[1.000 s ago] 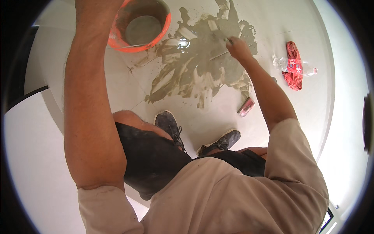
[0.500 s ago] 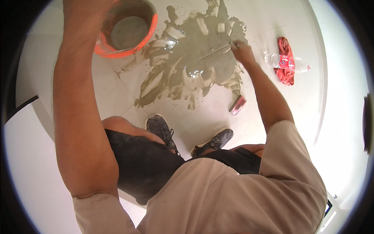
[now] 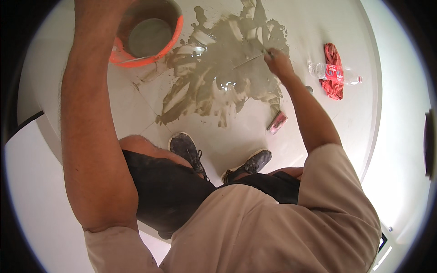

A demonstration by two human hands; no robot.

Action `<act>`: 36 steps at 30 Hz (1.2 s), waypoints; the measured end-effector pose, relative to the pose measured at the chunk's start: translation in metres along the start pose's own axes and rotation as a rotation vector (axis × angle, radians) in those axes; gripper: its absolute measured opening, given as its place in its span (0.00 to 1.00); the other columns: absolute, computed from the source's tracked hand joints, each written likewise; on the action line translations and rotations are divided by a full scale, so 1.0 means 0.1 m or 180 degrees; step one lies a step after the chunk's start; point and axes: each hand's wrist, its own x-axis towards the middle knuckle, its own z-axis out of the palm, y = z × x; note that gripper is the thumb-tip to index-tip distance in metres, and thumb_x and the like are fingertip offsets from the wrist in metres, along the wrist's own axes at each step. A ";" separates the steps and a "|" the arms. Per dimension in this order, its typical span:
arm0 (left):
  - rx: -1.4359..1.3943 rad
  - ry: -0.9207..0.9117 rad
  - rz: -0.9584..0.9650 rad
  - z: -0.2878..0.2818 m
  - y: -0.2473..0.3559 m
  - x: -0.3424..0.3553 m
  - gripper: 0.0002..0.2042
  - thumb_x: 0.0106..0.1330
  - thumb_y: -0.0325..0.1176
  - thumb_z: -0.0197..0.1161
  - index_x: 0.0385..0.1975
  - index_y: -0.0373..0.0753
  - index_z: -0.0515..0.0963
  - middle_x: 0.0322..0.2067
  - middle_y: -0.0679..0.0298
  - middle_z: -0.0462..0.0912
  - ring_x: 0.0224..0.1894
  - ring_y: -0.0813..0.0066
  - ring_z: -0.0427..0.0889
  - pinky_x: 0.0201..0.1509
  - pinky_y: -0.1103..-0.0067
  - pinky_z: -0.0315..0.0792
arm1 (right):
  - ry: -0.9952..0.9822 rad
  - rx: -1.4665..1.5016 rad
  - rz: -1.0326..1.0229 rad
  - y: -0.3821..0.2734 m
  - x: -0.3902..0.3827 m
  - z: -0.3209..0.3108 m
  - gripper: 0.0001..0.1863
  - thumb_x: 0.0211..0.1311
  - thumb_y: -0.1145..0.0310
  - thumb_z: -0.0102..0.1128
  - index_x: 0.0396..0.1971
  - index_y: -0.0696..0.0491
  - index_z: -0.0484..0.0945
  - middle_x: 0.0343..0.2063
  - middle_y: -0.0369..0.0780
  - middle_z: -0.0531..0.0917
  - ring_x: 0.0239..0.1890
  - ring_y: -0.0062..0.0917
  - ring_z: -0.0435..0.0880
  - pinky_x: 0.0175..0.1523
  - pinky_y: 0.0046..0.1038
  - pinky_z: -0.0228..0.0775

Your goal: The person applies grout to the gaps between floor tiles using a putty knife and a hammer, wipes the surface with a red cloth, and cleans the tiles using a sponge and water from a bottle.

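My right hand (image 3: pixel 278 63) is closed around the handle of a trowel (image 3: pixel 248 63). Its thin, smeared blade edge stretches leftward over a wide patch of wet grey-green mortar (image 3: pixel 214 68) on the pale tiled floor. Streaks in that patch let the tile show through. My left arm reaches up along the left side. Its hand (image 3: pixel 98 5) is cut off by the top edge beside an orange bucket (image 3: pixel 169 51), so the fingers cannot be seen. Grey mix (image 3: pixel 150 38) lies inside the bucket.
A small red-and-pink block (image 3: pixel 277 122) lies at the patch's lower right. Farther right, a clear plastic bottle (image 3: pixel 351 76) with a red label rests across a crumpled red cloth (image 3: pixel 334 91). A small grey round thing (image 3: pixel 309 89) sits by my forearm. My dark shoes (image 3: pixel 184 148) stand below the mortar.
My right hand and the trowel have shifted slightly left. The small grey round thing beside my forearm has come into sight. My left arm has barely moved.
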 end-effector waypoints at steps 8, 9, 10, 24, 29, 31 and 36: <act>-0.0195 -0.0054 0.0191 0.07 0.02 0.02 0.10 0.64 0.31 0.62 0.27 0.29 0.76 0.19 0.54 0.75 0.23 0.65 0.73 0.32 0.69 0.69 | 0.0275 0.0251 -0.0053 -0.54 0.21 -0.07 0.18 0.65 0.57 0.59 0.48 0.51 0.83 0.36 0.53 0.85 0.41 0.51 0.84 0.46 0.44 0.76; -0.0183 -0.0060 0.0193 0.05 0.03 0.02 0.10 0.64 0.31 0.62 0.27 0.29 0.76 0.19 0.54 0.75 0.23 0.65 0.73 0.32 0.69 0.69 | 0.0269 0.0262 -0.0056 -0.59 0.21 -0.06 0.18 0.65 0.57 0.59 0.48 0.51 0.83 0.36 0.53 0.85 0.41 0.51 0.84 0.46 0.44 0.76; -0.0058 -0.0107 0.0240 0.04 0.05 0.03 0.10 0.64 0.31 0.62 0.27 0.29 0.76 0.19 0.53 0.76 0.23 0.65 0.74 0.33 0.68 0.69 | 0.0126 0.0203 -0.0106 -0.63 0.19 -0.05 0.18 0.65 0.56 0.58 0.48 0.50 0.83 0.38 0.52 0.85 0.42 0.51 0.84 0.48 0.46 0.76; -0.0065 -0.0028 0.0157 0.04 0.05 -0.04 0.09 0.64 0.30 0.62 0.29 0.28 0.77 0.21 0.53 0.78 0.24 0.65 0.75 0.34 0.69 0.71 | 0.0335 0.0257 0.0910 0.42 0.39 -0.25 0.22 0.65 0.50 0.56 0.51 0.50 0.81 0.46 0.53 0.84 0.51 0.49 0.82 0.56 0.46 0.73; 0.0086 -0.0013 0.0283 -0.07 -0.01 0.02 0.09 0.64 0.30 0.62 0.28 0.28 0.77 0.19 0.53 0.76 0.24 0.65 0.74 0.34 0.69 0.70 | 0.0187 -0.0112 0.0655 0.51 -0.06 0.07 0.21 0.64 0.52 0.55 0.50 0.50 0.82 0.47 0.53 0.84 0.53 0.51 0.81 0.59 0.45 0.72; 0.0177 -0.0027 0.0249 -0.09 -0.04 0.02 0.10 0.64 0.30 0.62 0.28 0.28 0.77 0.19 0.54 0.76 0.24 0.65 0.74 0.33 0.68 0.69 | 0.0124 0.0087 0.0717 0.18 -0.46 0.04 0.22 0.65 0.51 0.55 0.49 0.51 0.81 0.46 0.53 0.84 0.52 0.51 0.81 0.58 0.45 0.72; -0.0288 -0.0268 0.0192 0.06 0.14 -0.05 0.10 0.65 0.30 0.62 0.28 0.28 0.76 0.19 0.53 0.76 0.24 0.65 0.74 0.34 0.68 0.69 | 0.0878 -0.0059 0.0013 0.40 0.30 -0.22 0.23 0.68 0.49 0.52 0.46 0.53 0.82 0.45 0.51 0.85 0.49 0.51 0.82 0.56 0.45 0.74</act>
